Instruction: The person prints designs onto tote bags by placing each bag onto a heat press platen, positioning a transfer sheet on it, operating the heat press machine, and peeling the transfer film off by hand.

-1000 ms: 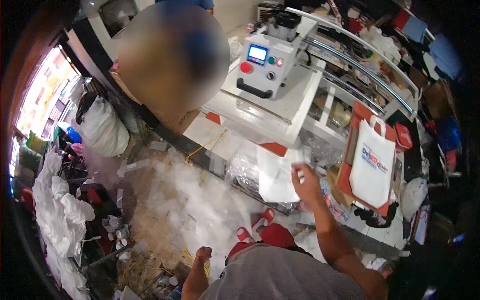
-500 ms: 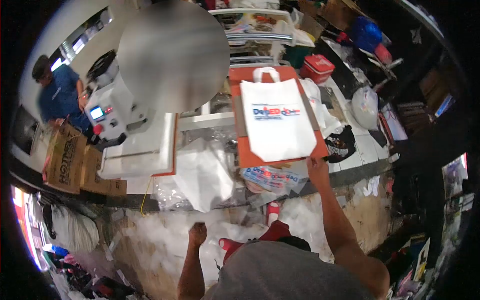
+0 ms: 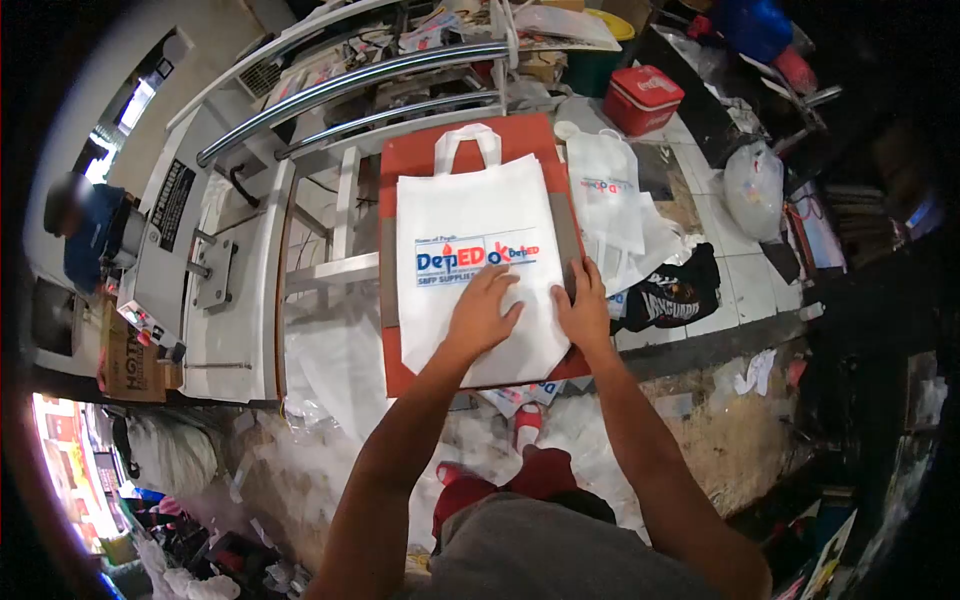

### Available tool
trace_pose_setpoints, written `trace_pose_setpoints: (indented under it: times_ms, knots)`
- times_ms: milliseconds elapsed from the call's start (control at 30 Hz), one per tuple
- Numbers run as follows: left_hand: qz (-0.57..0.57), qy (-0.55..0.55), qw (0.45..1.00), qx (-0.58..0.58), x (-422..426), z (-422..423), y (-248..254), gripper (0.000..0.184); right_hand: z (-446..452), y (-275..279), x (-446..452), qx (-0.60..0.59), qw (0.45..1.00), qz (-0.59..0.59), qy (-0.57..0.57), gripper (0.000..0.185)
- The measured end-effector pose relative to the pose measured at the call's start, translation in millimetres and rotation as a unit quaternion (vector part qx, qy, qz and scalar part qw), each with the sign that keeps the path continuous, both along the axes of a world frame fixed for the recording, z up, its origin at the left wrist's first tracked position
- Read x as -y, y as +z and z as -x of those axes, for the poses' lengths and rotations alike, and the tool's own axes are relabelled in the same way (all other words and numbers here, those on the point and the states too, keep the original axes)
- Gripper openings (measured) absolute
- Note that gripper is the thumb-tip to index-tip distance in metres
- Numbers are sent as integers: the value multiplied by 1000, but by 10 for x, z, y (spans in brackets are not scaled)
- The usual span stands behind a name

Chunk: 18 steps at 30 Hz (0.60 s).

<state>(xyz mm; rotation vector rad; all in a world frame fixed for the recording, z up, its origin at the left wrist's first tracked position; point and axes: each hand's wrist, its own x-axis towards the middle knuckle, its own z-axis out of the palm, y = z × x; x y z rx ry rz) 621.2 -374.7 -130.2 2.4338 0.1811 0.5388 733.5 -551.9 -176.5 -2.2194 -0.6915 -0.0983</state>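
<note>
A white non-woven tote bag (image 3: 480, 350) lies flat on an orange-red board (image 3: 560, 150), its handle loop at the far end. Across its middle runs a blue and red print (image 3: 475, 258) reading "DepED ok". My left hand (image 3: 484, 312) rests on the bag just below the print, fingers spread, partly covering the lettering. At the bag's right edge is my right hand (image 3: 584, 305), its fingers apart and thumb over the fabric. Neither hand appears to grasp anything.
A white press machine (image 3: 215, 290) stands to the left, with metal rails (image 3: 400, 80) behind the board. Right of it are another printed white bag (image 3: 605, 195), black printed cloth (image 3: 672, 290) and a red cooler box (image 3: 643, 98). A person (image 3: 85, 235) is at far left.
My left hand has risen from near my lap onto the bag. My right hand has moved from the board's lower right corner up to the bag's right edge. The view has shifted closer.
</note>
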Motion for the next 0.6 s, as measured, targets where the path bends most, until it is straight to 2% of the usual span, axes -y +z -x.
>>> trace_pose_setpoints:
  times_ms: [133, 167, 267, 300, 333, 367, 400, 433, 467, 500, 600]
  knots:
    - [-72, -10, 995, 62, 28, -530, -157, 22, -20, -19, 6, 2, 1000, -6, 4, 61]
    - [-72, -10, 996, 60, -14, -622, -183, 22, -28, -23, 10, 0, 1000, -5, 4, 61]
    - [-35, 54, 998, 15, -514, -825, -312, 7, -24, 10, -6, -4, 1000, 14, 4, 62]
    - [3, 133, 989, 63, -712, -859, -270, 9, -14, 37, -11, -21, 1000, 13, -4, 61]
    - [-15, 175, 981, 78, -1144, -900, -451, 13, -6, 60, -21, -37, 999, 12, -10, 61]
    - [11, 224, 970, 93, -1501, -895, -394, 15, -4, 65, -23, -40, 999, 11, -5, 61]
    - [14, 241, 966, 94, -1755, -823, -35, 17, -1, 68, -19, -38, 999, 11, -6, 61]
    - [8, 317, 948, 24, -2097, -805, 38, 21, -1, 79, -27, -36, 999, 10, -7, 60]
    - [-32, 262, 964, 39, -2251, -684, 267, 23, -3, 103, -38, -41, 999, 21, -11, 60]
    - [-82, 264, 961, 26, -2341, -619, 400, 25, 0, 106, -41, -43, 999, 22, -7, 60]
    - [-44, 148, 987, -37, -1965, -482, 321, 30, -10, 106, -36, -34, 999, 23, -11, 60]
